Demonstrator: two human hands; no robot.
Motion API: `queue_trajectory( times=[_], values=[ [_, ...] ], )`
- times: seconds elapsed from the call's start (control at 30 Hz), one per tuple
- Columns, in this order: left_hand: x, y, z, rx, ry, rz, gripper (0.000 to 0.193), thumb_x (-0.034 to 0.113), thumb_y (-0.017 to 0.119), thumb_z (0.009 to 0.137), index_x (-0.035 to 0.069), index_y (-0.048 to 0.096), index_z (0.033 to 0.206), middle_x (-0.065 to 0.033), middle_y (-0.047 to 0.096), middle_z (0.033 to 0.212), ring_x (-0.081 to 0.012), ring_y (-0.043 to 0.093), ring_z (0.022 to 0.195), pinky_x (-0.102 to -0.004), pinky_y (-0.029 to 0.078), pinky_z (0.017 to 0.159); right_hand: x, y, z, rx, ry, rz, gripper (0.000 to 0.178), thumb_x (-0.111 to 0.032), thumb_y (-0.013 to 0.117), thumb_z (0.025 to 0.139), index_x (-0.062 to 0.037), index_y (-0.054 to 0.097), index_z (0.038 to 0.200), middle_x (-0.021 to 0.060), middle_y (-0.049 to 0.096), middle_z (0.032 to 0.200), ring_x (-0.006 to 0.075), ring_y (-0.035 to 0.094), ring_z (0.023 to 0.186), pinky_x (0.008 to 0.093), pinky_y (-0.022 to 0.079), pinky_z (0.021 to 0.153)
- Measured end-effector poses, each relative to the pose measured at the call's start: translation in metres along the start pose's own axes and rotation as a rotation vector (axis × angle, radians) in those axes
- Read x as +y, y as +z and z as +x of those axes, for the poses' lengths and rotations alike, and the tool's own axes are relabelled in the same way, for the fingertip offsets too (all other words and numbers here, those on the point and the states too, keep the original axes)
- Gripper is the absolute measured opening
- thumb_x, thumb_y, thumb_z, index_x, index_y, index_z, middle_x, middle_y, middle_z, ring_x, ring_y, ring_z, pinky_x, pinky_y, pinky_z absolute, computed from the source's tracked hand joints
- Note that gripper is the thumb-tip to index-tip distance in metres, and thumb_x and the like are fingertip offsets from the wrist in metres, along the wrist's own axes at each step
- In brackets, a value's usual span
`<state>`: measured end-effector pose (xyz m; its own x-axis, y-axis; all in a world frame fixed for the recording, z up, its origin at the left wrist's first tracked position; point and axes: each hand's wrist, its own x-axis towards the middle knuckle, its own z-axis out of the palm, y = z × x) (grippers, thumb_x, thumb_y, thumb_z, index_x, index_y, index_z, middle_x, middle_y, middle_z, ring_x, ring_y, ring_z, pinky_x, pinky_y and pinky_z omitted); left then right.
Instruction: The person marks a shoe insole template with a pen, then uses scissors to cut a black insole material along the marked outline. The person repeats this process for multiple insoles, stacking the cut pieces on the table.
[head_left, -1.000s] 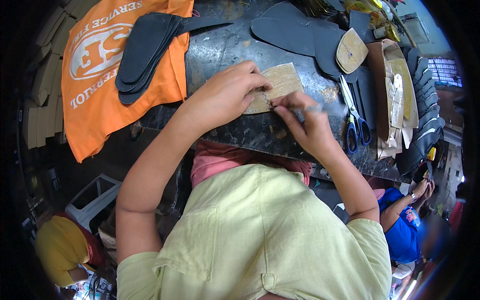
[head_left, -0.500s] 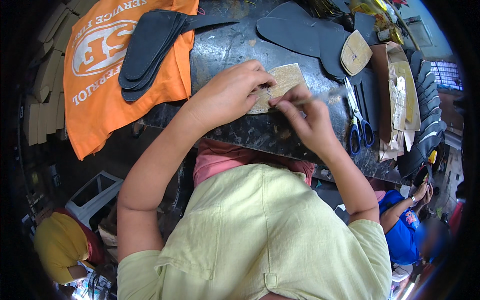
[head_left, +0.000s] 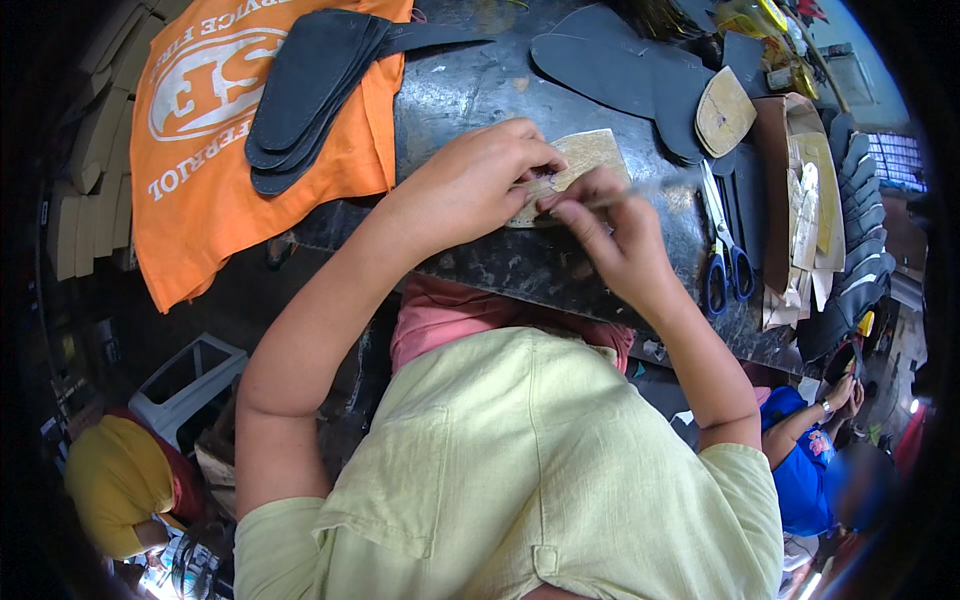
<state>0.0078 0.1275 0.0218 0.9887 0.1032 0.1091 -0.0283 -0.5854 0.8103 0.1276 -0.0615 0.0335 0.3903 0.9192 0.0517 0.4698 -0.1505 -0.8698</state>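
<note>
A tan flat piece (head_left: 590,150) with a dotted edge and a small dark mark lies near the front edge of the dark table. The curled fingers of my left hand (head_left: 495,175) grip it by its left side and partly cover it. Pinched in my right hand (head_left: 615,225) is a slim, pen-like tool (head_left: 655,190), its shaft blurred and slanting back to the right. My right fingertips are at the piece, close to the left ones. Where the tool's tip meets the piece is hidden by the fingers.
Scissors (head_left: 727,245) with blue handles lie right of my hands, near another tan piece (head_left: 725,112) on black sheets (head_left: 600,65). Black sole-shaped pieces (head_left: 310,90) rest on an orange cloth (head_left: 200,190) at left. A cardboard box (head_left: 775,190) stands right; a co-worker in blue (head_left: 805,470) sits beyond.
The whole view has shifted slightly, moving the table things a little to the right. Both hands keep nearly the same hold on the tan piece and the tool.
</note>
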Motion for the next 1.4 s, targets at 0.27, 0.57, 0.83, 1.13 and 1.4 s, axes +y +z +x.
queue_trajectory(
  times=[0.27, 0.57, 0.83, 1.13, 1.4],
  values=[
    [-0.006, -0.002, 0.001, -0.009, 0.048, 0.007, 0.039, -0.006, 0.061, 0.089, 0.003, 0.068, 0.126, -0.013, 0.064, 0.112, -0.0271, 0.069, 0.104, -0.0372, 0.055, 0.092, -0.004, 0.0, 0.001, -0.11, 0.012, -0.039, 0.009, 0.0, 0.071, 0.095, 0.0043, 0.069, 0.103, 0.0125, 0.072, 0.099, 0.0239, 0.072, 0.096, 0.0337, 0.056, 0.085],
    [-0.007, -0.01, 0.004, -0.104, -0.04, -0.095, 0.041, -0.009, 0.052, 0.091, 0.001, 0.067, 0.128, -0.0141, 0.064, 0.119, -0.0288, 0.067, 0.107, -0.0373, 0.053, 0.096, -0.006, 0.007, 0.008, -0.019, -0.169, -0.057, 0.014, -0.012, 0.072, 0.098, 0.0016, 0.067, 0.1, 0.0114, 0.068, 0.085, 0.0237, 0.067, 0.075, 0.0353, 0.053, 0.071],
    [-0.009, -0.013, 0.005, -0.144, -0.018, -0.117, 0.044, -0.012, 0.049, 0.092, 0.001, 0.065, 0.131, -0.0138, 0.062, 0.122, -0.0254, 0.067, 0.104, -0.0338, 0.055, 0.094, -0.005, 0.005, 0.011, -0.023, 0.047, 0.169, 0.021, -0.014, 0.068, 0.101, 0.007, 0.067, 0.099, 0.0112, 0.067, 0.092, 0.0187, 0.066, 0.084, 0.0327, 0.051, 0.077],
    [-0.014, -0.018, 0.009, -0.194, -0.015, -0.162, 0.042, -0.008, 0.051, 0.093, 0.001, 0.065, 0.132, -0.0144, 0.062, 0.122, -0.0262, 0.066, 0.108, -0.0341, 0.054, 0.094, -0.01, 0.006, 0.016, -0.066, 0.011, 0.026, 0.013, -0.009, 0.069, 0.099, 0.0033, 0.07, 0.104, 0.0105, 0.067, 0.086, 0.0211, 0.069, 0.08, 0.0363, 0.053, 0.073],
    [-0.014, -0.018, 0.009, -0.205, -0.053, -0.213, 0.044, -0.006, 0.054, 0.091, 0.002, 0.066, 0.133, -0.0149, 0.062, 0.124, -0.0294, 0.063, 0.112, -0.0355, 0.052, 0.096, -0.004, 0.014, 0.013, -0.06, -0.041, 0.003, 0.015, -0.01, 0.078, 0.094, -0.0011, 0.069, 0.102, 0.0087, 0.072, 0.086, 0.0118, 0.068, 0.079, 0.031, 0.054, 0.071]
  ],
)
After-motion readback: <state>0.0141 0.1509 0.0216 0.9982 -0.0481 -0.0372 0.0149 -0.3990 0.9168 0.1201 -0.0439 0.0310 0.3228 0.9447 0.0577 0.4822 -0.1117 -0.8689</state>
